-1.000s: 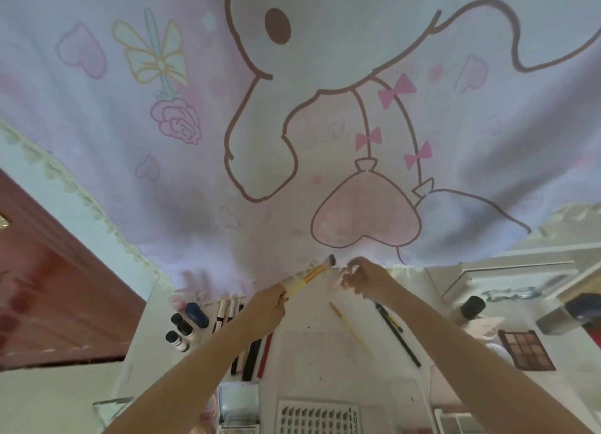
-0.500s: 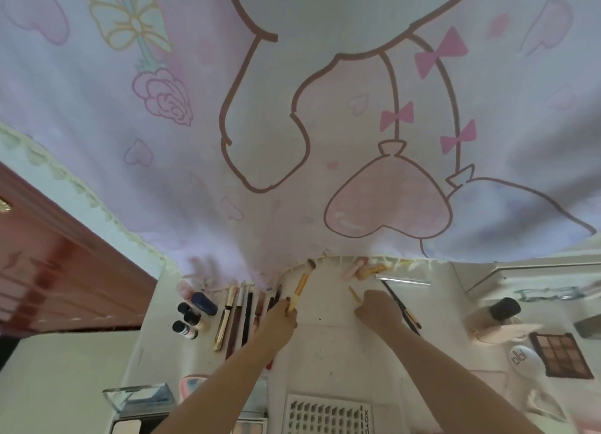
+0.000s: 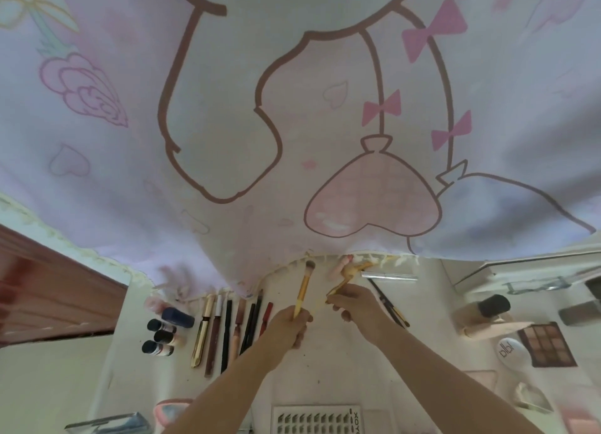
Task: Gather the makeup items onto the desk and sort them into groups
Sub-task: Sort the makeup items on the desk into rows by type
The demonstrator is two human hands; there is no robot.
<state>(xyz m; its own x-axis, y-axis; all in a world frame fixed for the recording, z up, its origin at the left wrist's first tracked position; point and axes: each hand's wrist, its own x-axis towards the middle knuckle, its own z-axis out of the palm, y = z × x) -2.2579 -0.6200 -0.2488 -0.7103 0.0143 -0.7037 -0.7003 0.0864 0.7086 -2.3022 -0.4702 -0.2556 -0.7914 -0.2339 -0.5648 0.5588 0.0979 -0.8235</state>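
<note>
Left hand: the left hand [image 3: 287, 324] is curled round the lower end of a gold-handled brush [image 3: 303, 289], which points away from the person toward the far edge of the tabletop [image 3: 325, 368], bristles up.
Right hand: the right hand [image 3: 353, 305] pinches a thin yellow stick [image 3: 340, 285] between its fingertips; what kind of tool it is, I cannot tell. The two hands are close together near the middle of the tabletop.
Pencils and tubes: a row of slim pencils and tubes [image 3: 227, 329] lies side by side to the left of the left hand, running from the far edge toward the near one.
Small bottles: three dark-capped small bottles [image 3: 159, 337] and a dark blue tube [image 3: 178, 316] sit together near the left edge.
Far edge: a pink and yellow cluster [image 3: 349, 267] lies under the hem of the cartoon-print curtain [image 3: 292, 124], with a clear tube [image 3: 388, 275] just to its right.
Right side: a foundation bottle [image 3: 481, 313] with a black cap lies on its side near an eyeshadow palette [image 3: 546, 346] and a white round compact [image 3: 512, 352].
Near edge: a false-lash tray [image 3: 317, 419] sits at the near edge between the two forearms.
</note>
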